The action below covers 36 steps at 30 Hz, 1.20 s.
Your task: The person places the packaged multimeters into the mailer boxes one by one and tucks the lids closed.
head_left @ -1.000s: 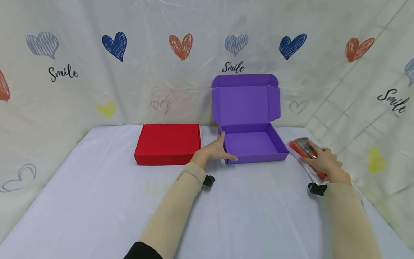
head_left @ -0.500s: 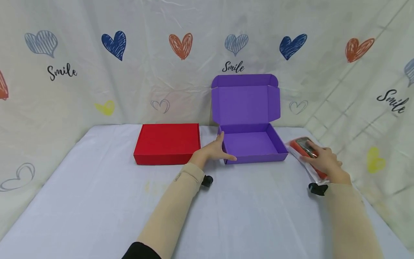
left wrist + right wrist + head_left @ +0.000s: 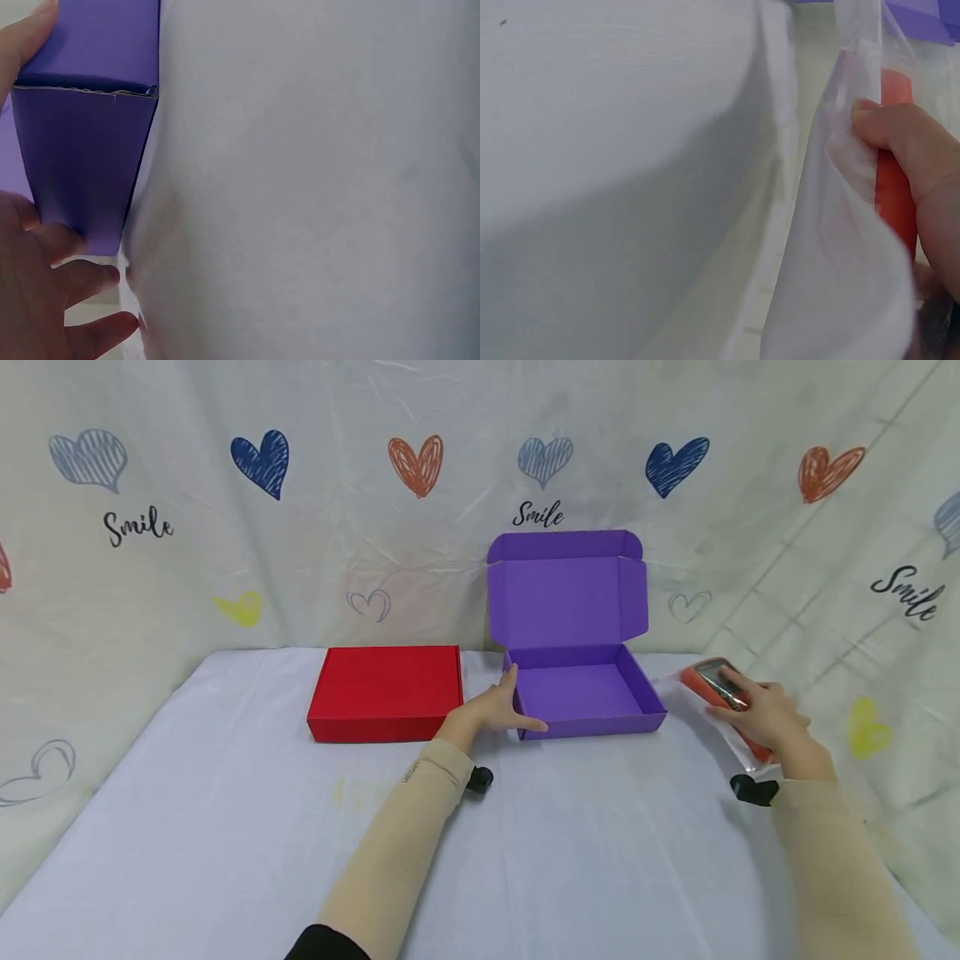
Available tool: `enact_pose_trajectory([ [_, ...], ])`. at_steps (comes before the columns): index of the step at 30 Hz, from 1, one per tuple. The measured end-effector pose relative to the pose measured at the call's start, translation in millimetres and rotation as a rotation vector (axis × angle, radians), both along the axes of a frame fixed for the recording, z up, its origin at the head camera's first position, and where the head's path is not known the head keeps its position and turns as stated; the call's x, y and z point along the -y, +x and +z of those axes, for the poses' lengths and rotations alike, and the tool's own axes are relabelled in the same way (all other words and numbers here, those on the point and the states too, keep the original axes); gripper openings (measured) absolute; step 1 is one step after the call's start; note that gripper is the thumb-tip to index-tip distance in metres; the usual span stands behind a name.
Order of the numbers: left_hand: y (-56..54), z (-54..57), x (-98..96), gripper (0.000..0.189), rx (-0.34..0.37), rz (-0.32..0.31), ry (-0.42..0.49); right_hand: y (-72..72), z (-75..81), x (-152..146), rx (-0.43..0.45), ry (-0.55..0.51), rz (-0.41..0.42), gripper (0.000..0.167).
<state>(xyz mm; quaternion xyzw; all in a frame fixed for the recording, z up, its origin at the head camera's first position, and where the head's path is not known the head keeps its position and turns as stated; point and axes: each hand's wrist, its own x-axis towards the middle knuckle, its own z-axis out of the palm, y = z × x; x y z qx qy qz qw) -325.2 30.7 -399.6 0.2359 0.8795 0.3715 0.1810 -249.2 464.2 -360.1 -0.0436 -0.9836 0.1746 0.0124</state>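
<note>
The purple box (image 3: 588, 689) stands with its lid raised at the back of the table. My left hand (image 3: 498, 703) rests at its front left corner, thumb on the front wall and some fingers against the left side, as the left wrist view shows; the other fingers spread free. My right hand (image 3: 772, 718) grips an orange item with a dark shiny panel (image 3: 712, 681), wrapped in a clear plastic bag (image 3: 840, 247). It is held above the cloth to the right of the box, casting a shadow. The palm and fingers hide part of this item.
To the left of the purple box lies a closed red box (image 3: 390, 689). A white cloth (image 3: 585, 843) covers the table. Behind it hangs a pale curtain (image 3: 450, 543) with hearts and "Smile" printed on it.
My right hand has lifted the bagged orange item off the cloth and moved it slightly to the right. The left hand has stayed at the purple box.
</note>
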Motion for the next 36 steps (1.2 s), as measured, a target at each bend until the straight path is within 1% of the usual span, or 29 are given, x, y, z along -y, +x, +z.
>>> enact_pose_trajectory([
  [3, 0.8, -0.5, 0.1, 0.127, 0.007, 0.000, 0.010, 1.8, 7.1, 0.9, -0.013, 0.013, 0.004, 0.095],
  [7, 0.2, -0.3, 0.6, 0.127, 0.006, 0.004, 0.012, 1.8, 16.4, 1.9, -0.010, 0.036, 0.038, 0.094],
  [12, -0.2, 2.3, 0.1, 0.126, 0.002, 0.000, -0.001, 1.4, 30.7, 6.0, 0.000, 0.055, 0.069, 0.094],
  [16, 0.7, 4.0, 0.5, 0.126, 0.003, 0.000, -0.024, -1.3, 40.0, 13.9, -0.019, 0.075, 0.102, 0.092],
  [24, 0.1, 3.6, -0.5, 0.127, -0.003, -0.017, -0.032, -9.7, 48.0, 34.3, -0.130, 0.093, 0.198, 0.086],
  [26, -0.3, 3.0, -0.7, 0.126, -0.004, -0.016, -0.031, -12.4, 50.8, 39.9, -0.145, 0.099, 0.211, 0.085],
  [32, -0.4, 2.4, -0.1, 0.126, -0.006, -0.009, -0.018, -19.3, 57.4, 52.0, -0.108, 0.088, 0.229, 0.087],
  [36, -0.6, 2.3, -0.5, 0.126, -0.003, -0.010, -0.019, -22.6, 57.9, 56.9, -0.093, 0.054, 0.256, 0.086],
])
